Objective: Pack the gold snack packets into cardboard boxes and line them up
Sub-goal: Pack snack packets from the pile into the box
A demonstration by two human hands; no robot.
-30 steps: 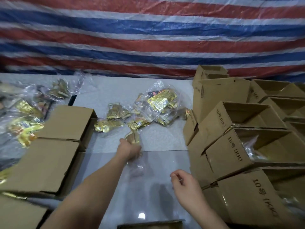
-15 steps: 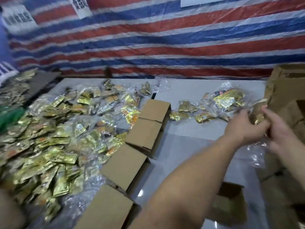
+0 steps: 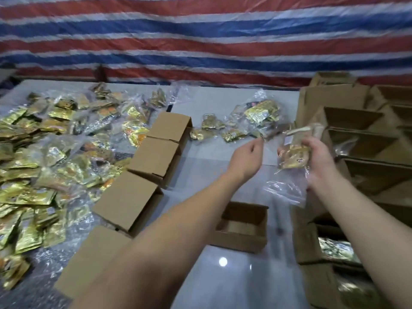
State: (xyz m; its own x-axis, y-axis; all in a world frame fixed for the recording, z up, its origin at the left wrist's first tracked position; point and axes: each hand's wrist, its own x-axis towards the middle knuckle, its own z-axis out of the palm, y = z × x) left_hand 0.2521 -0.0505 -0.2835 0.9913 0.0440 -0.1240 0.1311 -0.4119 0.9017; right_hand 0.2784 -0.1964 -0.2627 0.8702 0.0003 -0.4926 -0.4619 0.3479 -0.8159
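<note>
1. Gold snack packets (image 3: 293, 156), sealed in a clear bag, are held above the surface (image 3: 223, 275) in the right hand (image 3: 321, 161), whose grip is curled round the bundle.
2. The left hand (image 3: 247, 159) is raised just beside the bundle with nothing in it; its grip is loosely curled.
3. An open cardboard box (image 3: 242, 226) is seen on the surface below both hands.
4. Four closed boxes (image 3: 156, 157) are lined up in a row to the left.
5. A large heap of bagged packets (image 3: 44, 152) is spread beyond that row.
6. A smaller cluster of bags (image 3: 245, 121) is lying near the far edge.
7. Open boxes (image 3: 361, 139) are stacked at the right, some showing gold contents.
</note>
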